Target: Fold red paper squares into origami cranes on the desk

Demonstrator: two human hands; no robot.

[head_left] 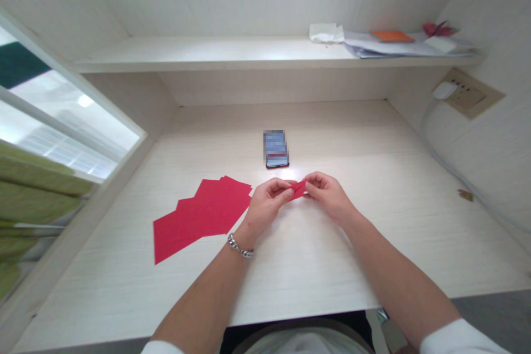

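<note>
- The small folded red paper (297,191) is held between the two hands above the front half of the counter (307,271); whether it touches the surface cannot be told
- Its left end is pinched between thumb and fingers by the left grip (269,199), its right end by the right grip (326,193)
- A diagonal line, judged to be a fold edge, is seen across its face; edges are best lined up before any crease is pressed
- A light pinch is advised, since thin paper can easily be crumpled or skewed
- Sharper creases would likely be given if the paper were supported on the flat counter
- Overlapping red sheets (207,210) are fanned out beside the left grip and are best left clear of the forearm
- A phone (276,148) is placed beyond the hands, its screen blurred
</note>
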